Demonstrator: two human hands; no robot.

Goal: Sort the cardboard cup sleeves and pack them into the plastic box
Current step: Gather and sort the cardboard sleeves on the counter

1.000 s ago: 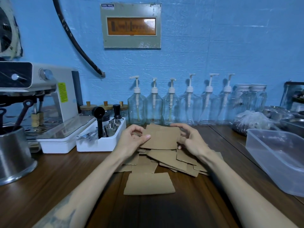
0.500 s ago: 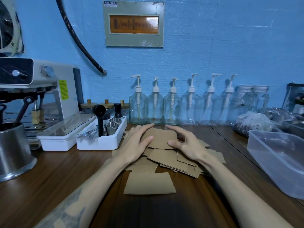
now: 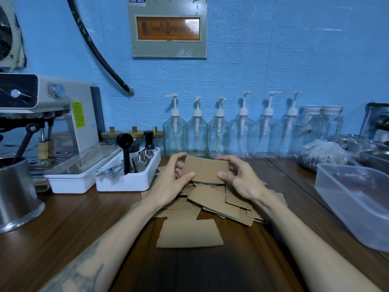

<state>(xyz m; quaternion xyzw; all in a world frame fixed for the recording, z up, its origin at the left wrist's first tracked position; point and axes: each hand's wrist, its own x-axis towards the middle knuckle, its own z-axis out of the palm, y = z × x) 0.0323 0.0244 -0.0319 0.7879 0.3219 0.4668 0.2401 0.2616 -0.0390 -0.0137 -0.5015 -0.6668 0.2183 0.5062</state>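
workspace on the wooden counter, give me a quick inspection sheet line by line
Surface: dark wooden counter.
Job's things: held sleeve raised above the loose pile of sleeves; single flat sleeve nearer the camera; plastic box at right, no sleeves visible inside.
Clutter: espresso machine, white tool tray, metal jug, row of pump bottles, plastic bag.
Grippers: left hand and right hand pinch the held sleeve at its ends.
Cables: black hose on the wall.
Surroundings: blue wall, panel box.
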